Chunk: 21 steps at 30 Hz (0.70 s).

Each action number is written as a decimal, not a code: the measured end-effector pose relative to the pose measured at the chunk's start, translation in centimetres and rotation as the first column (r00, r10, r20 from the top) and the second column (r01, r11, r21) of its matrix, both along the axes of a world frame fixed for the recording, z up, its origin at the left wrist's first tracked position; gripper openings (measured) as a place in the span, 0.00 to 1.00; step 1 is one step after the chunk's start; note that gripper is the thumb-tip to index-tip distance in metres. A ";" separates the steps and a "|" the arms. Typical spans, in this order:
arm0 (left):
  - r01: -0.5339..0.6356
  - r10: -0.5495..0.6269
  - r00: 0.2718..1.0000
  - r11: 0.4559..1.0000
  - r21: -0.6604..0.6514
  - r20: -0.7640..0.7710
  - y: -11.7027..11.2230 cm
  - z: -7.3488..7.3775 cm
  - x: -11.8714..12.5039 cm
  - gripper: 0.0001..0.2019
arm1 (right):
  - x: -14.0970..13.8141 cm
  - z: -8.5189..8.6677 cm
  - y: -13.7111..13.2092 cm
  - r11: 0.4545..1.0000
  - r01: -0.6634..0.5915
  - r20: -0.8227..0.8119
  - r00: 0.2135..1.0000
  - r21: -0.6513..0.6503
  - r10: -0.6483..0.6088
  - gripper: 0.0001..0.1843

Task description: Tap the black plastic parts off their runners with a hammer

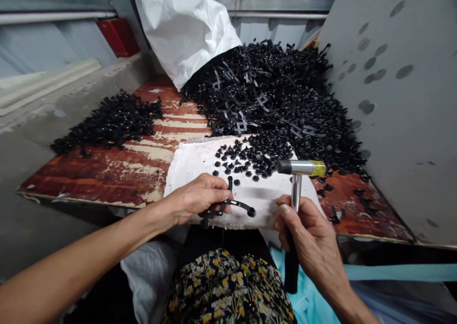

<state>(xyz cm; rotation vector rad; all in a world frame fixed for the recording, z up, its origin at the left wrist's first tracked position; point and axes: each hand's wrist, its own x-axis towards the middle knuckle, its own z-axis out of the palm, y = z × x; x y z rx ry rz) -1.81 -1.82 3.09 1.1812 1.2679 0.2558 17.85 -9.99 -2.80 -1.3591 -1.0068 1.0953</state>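
Observation:
Between its thumb and fingers, my left hand grips a black bracket with curved arms and round ends, low over the front of a white cloth pad. My right hand is wrapped round a small mallet. The mallet stands upright, with a dark face on the left of its metal head and a yellow one on the right. Behind both hands, small black round caps with stems lie scattered on the pad. Part of the bracket is hidden by my left fingers.
A large heap of black brackets and caps fills the back of the worn red board. A smaller black pile lies at left. A white sack hangs over the heap, and a grey spotted panel borders the right.

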 end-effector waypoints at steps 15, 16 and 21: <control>0.396 -0.318 0.917 0.796 0.457 -0.241 1.5 -1.6 -1.0 0.13 | 0.8 -1.0 1.5 0.996 -0.033 -0.116 0.993 -0.082 0.024 0.19; 0.406 -0.327 0.913 0.788 0.462 -0.243 1.5 -1.8 -1.1 0.13 | 0.9 -1.1 1.5 0.996 -0.034 -0.118 0.993 -0.080 0.024 0.19; 0.422 -0.354 0.906 0.783 0.457 -0.230 1.8 -2.5 -1.3 0.13 | 0.9 -1.1 1.4 0.996 -0.029 -0.114 0.993 -0.079 0.020 0.19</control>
